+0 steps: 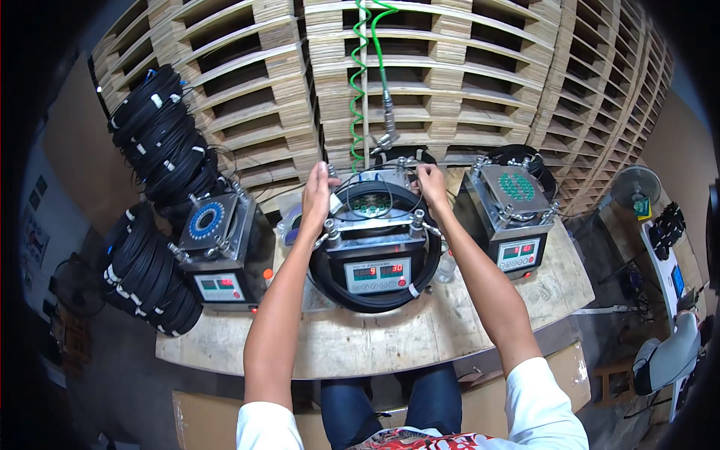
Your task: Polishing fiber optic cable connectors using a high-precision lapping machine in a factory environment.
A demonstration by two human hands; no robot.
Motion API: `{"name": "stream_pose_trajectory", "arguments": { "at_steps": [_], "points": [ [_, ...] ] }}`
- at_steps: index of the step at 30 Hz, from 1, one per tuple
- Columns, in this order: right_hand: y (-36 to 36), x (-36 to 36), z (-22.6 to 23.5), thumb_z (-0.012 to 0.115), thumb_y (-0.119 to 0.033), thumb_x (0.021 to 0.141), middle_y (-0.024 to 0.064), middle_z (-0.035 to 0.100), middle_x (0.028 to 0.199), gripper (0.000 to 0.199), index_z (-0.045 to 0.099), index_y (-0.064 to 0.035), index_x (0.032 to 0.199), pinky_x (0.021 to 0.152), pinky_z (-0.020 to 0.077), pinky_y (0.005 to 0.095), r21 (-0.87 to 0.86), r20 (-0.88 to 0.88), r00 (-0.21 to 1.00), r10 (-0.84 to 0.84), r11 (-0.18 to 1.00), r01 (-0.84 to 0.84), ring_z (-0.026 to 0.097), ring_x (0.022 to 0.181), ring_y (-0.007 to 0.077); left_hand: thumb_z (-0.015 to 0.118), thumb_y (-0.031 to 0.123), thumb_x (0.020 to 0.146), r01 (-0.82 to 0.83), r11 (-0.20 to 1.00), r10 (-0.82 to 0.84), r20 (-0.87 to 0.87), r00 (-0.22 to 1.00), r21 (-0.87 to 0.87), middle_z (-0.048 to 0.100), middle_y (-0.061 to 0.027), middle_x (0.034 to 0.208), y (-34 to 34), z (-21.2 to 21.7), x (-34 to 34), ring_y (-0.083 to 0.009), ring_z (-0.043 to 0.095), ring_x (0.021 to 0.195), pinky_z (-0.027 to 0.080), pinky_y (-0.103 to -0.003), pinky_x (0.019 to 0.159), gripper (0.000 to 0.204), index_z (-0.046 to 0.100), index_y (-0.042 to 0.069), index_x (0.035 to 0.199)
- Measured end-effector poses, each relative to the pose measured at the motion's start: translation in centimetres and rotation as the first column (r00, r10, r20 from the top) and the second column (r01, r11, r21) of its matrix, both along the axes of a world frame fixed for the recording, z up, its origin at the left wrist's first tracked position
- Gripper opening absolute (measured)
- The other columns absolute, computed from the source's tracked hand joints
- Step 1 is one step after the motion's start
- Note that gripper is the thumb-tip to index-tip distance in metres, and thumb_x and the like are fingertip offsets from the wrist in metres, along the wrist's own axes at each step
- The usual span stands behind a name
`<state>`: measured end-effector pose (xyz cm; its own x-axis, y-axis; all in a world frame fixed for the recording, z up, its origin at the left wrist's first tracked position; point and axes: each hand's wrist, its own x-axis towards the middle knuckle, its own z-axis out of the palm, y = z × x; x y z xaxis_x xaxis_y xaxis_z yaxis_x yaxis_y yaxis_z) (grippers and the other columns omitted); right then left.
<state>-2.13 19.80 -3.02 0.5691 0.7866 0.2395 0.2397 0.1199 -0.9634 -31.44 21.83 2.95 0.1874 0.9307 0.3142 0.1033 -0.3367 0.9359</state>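
Observation:
The middle polishing machine (379, 274), a dark box with red digits on its front panel, stands before me. A thick coil of black cable (318, 279) loops around it, with thinner black leads arching over its metal top plate (375, 238). Beside the plate's far left corner is my left hand (318, 196), its fingers stretched upward and the thumb toward a corner knob. My right hand (432, 186) is at the far right corner, fingers bent in close to the metal fittings. What its fingertips grip, if anything, is too small to tell.
Similar machines stand left (217, 259) and right (514, 217) on the wooden table (360, 349). Black cable coils (146, 270) are stacked at left. Wooden pallets (480, 82) rise behind. A green air hose (377, 52) hangs centrally. Another person (671, 352) sits far right.

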Motion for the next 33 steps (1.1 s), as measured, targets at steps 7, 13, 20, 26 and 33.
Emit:
{"name": "stream_pose_trajectory", "arguments": {
  "at_steps": [7, 13, 20, 26, 33],
  "points": [
    [4.8, 2.0, 1.1, 0.066, -0.044, 0.095, 0.0052, 0.058, 0.054, 0.048, 0.062, -0.0036, 0.069, 0.041, 0.0410, 0.0283, -0.182, 0.121, 0.991, 0.049, 0.983, -0.026, 0.056, 0.045, 0.0125, 0.036, 0.057, 0.104, -0.041, 0.999, 0.039, -0.067, 0.997, -0.031, 0.073, -0.0146, 0.099, -0.6, 0.4, 0.4, -0.0212, 0.063, 0.093, 0.043, -0.034, 0.092, 0.066, 0.052, 0.003, 0.138],
    [6.2, -1.2, 0.0, 0.065, -0.029, 0.097, 0.0009, 0.057, 0.060, 0.029, 0.067, -0.0062, 0.080, 0.047, 0.0377, 0.0293, -0.023, -0.267, 0.919, 0.290, 0.951, -0.307, 0.049, 0.050, 0.0095, 0.041, 0.054, 0.104, -0.147, 0.988, 0.151, -0.112, 0.982, 0.044, 0.074, -0.0131, 0.092, -0.2, -0.2, -1.8, -0.0159, 0.061, 0.081, 0.045, -0.031, 0.080, 0.064, 0.052, 0.001, 0.139],
    [3.6, -0.2, 0.5, 0.058, -0.038, 0.101, -0.0001, 0.058, 0.069, 0.034, 0.064, -0.0048, 0.099, 0.038, 0.0373, 0.0225, 0.085, -0.565, 0.763, 0.313, 0.942, -0.323, 0.050, 0.047, 0.0090, 0.042, 0.054, 0.103, -0.131, 0.990, 0.135, -0.089, 0.987, 0.052, 0.075, -0.0125, 0.092, 0.3, -0.2, -1.1, -0.0133, 0.055, 0.070, 0.043, -0.030, 0.072, 0.065, 0.051, 0.001, 0.139],
    [5.8, 1.1, 0.4, 0.069, -0.030, 0.095, 0.0010, 0.062, 0.073, 0.028, 0.066, -0.0032, 0.090, 0.049, 0.0418, 0.0240, 0.005, -0.190, 0.963, 0.190, 0.981, -0.192, 0.053, 0.055, 0.0082, 0.044, 0.052, 0.104, -0.123, 0.992, 0.122, -0.113, 0.986, 0.000, 0.075, -0.0125, 0.092, -0.2, 0.2, 0.0, -0.0121, 0.053, 0.067, 0.043, -0.029, 0.068, 0.062, 0.051, 0.001, 0.139],
    [5.6, -1.1, 2.0, 0.066, -0.021, 0.096, -0.0006, 0.066, 0.083, 0.031, 0.067, -0.0126, 0.126, 0.055, 0.0453, 0.0279, -0.105, -0.255, 0.955, 0.151, 0.978, -0.182, 0.056, 0.058, 0.0110, 0.046, 0.049, 0.104, -0.165, 0.986, 0.168, -0.105, 0.980, 0.032, 0.075, -0.0095, 0.091, -0.2, 0.0, -1.7, -0.0110, 0.049, 0.062, 0.042, -0.029, 0.064, 0.058, 0.053, 0.003, 0.137]
  ]
}}
